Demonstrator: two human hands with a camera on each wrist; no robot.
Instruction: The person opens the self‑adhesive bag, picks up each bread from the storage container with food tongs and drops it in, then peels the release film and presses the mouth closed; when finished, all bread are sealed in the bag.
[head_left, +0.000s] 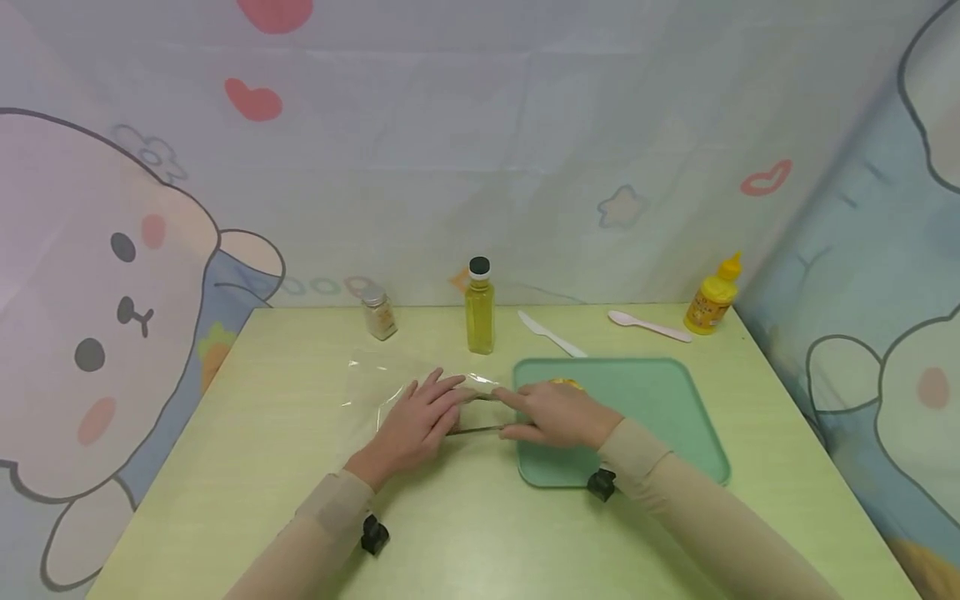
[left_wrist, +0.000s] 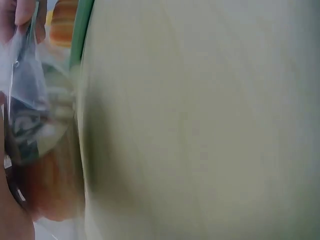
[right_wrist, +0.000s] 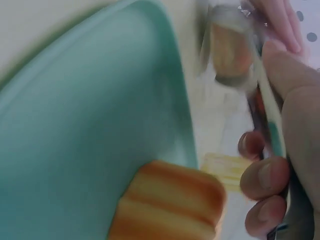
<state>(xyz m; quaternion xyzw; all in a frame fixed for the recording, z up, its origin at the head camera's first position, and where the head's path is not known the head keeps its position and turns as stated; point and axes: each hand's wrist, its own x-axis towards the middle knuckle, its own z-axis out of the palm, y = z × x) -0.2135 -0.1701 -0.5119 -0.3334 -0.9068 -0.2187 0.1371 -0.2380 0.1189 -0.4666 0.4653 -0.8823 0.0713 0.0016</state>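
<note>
plastic wrap held by both hands.

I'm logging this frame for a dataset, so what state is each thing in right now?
Left hand: flat on the plastic wrap.
Right hand: fingers curled on the wrap's edge.
Wrap: spread on the table, partly folded over something.
Tray: holds a bread piece.
Oil bottle: upright, capped.
Yellow bottle: upright, capped.
Jar: upright, lidded.
Knife, spoon: lying flat.

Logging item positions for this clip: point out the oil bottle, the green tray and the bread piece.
oil bottle (head_left: pixel 479 321), head view, on its yellow body.
green tray (head_left: pixel 660 400), head view, on its bare floor.
bread piece (right_wrist: pixel 170 202), right wrist view, on its browned top.
</note>
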